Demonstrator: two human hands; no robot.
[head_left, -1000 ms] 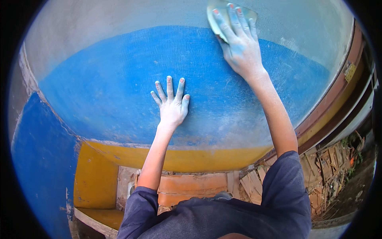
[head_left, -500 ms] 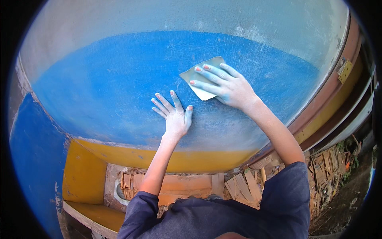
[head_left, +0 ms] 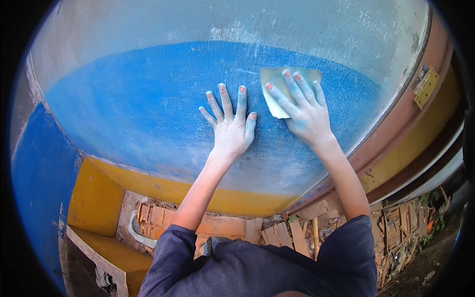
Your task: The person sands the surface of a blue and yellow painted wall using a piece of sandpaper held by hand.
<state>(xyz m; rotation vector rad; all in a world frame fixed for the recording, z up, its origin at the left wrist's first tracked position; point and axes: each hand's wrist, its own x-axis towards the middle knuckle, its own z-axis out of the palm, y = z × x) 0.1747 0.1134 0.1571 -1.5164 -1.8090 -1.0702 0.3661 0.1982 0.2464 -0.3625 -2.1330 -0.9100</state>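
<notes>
A painted wall [head_left: 163, 114] fills the upper view, with a blue band below a pale grey-blue area. My right hand [head_left: 309, 116] presses a sheet of sandpaper [head_left: 274, 99] to the blue paint near its upper right edge. The fingers lie over the sheet, the thumb is hidden, and one pale corner of it lifts below the palm. Left of that, my left hand [head_left: 230, 126] rests on the blue paint with spread fingers, holding nothing. Pale dust coats both hands and wrists.
A reddish-brown frame [head_left: 396, 131] with a yellow hinge [head_left: 426, 88] bounds the wall on the right. Broken wood pieces [head_left: 292, 236] cover the ground below. A yellow ledge [head_left: 101, 247] juts out at lower left, beside a blue side wall [head_left: 37, 188].
My right hand has slid the sandpaper to the right and turned more upright. My left hand has moved up and right along the wall. The view has shifted slightly.
</notes>
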